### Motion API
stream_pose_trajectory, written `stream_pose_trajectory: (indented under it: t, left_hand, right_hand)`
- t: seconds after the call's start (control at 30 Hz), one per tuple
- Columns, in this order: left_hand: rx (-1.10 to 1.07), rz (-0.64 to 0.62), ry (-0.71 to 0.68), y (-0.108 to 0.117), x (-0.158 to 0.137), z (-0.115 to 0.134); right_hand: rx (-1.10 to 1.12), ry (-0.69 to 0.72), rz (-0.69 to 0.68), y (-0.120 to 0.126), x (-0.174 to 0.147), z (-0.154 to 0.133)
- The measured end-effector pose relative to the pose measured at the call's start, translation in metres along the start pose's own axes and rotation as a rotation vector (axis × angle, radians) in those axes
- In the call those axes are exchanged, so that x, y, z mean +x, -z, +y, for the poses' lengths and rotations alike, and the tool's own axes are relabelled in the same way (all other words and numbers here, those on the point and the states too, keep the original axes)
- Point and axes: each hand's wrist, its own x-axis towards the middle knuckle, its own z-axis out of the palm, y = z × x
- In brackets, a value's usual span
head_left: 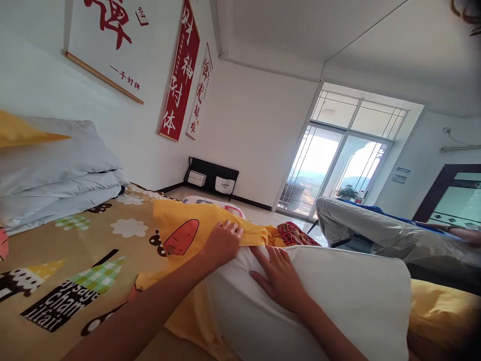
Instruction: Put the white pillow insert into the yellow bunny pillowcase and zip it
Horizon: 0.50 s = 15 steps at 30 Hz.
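Observation:
A yellow pillowcase (210, 213) printed with a carrot lies partly over one end of a white pillow (349, 291). My left hand (225, 241) is closed on the pillowcase near its opening, with the fingers curled into the cloth. Just right of it, my right hand (280, 276) rests on the pillow with thumb and index finger apart. The right index fingertip meets the yellow edge, and the other fingertips reach the pillow's far side. Yellow cloth also hangs below my left forearm. The pillow's inserted end is hidden inside the case.
White pillows (56, 165) are stacked on the patterned bed (124, 250) at left, with yellow cloth on top. Plastic-covered furniture (349, 220) stands at right, near another person's hand (466, 234). A low black rack (212, 173) is by the far wall.

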Motion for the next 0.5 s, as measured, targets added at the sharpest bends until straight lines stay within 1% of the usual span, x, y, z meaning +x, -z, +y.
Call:
stream_pose_trajectory:
  t: [0.07, 0.13, 0.17, 0.2, 0.27, 0.3, 0.33, 0.37, 0.4, 0.47, 0.5]
  left_hand:
    - [0.014, -0.001, 0.034, 0.005, -0.009, -0.015]
    - [-0.037, -0.013, -0.017, 0.01, -0.018, -0.019]
    - [-0.075, -0.017, -0.054, 0.011, -0.022, -0.017]
    - [-0.11, -0.02, -0.092, 0.012, -0.026, -0.011]
    - [-0.144, -0.007, -0.159, 0.012, -0.033, 0.003]
    - [-0.139, 0.008, -0.193, 0.012, -0.036, 0.011]
    - [-0.126, 0.026, -0.229, 0.011, -0.038, 0.018]
    - [-0.108, 0.043, -0.265, 0.01, -0.041, 0.023]
    - [-0.09, 0.059, -0.293, 0.01, -0.044, 0.025]
    - [-0.054, 0.091, -0.331, 0.014, -0.051, 0.023]
    - [-0.043, 0.104, -0.354, 0.018, -0.056, 0.019]
  right_hand:
    - [0.077, 0.004, 0.016, 0.009, -0.007, 0.002]
    - [0.209, -0.04, 0.033, 0.023, -0.007, 0.007]
    - [0.283, -0.102, 0.058, 0.032, -0.002, 0.01]
    - [0.351, -0.186, 0.095, 0.042, 0.007, 0.013]
    - [0.443, -0.353, 0.166, 0.06, 0.036, 0.016]
    - [0.464, -0.399, 0.177, 0.067, 0.054, 0.016]
    - [0.474, -0.403, 0.152, 0.072, 0.073, 0.014]
    - [0.48, -0.373, 0.092, 0.074, 0.092, 0.012]
    - [0.492, -0.321, -0.009, 0.073, 0.109, 0.008]
    - [0.539, -0.187, -0.272, 0.065, 0.134, -0.002]
    - [0.563, -0.129, -0.393, 0.058, 0.141, -0.006]
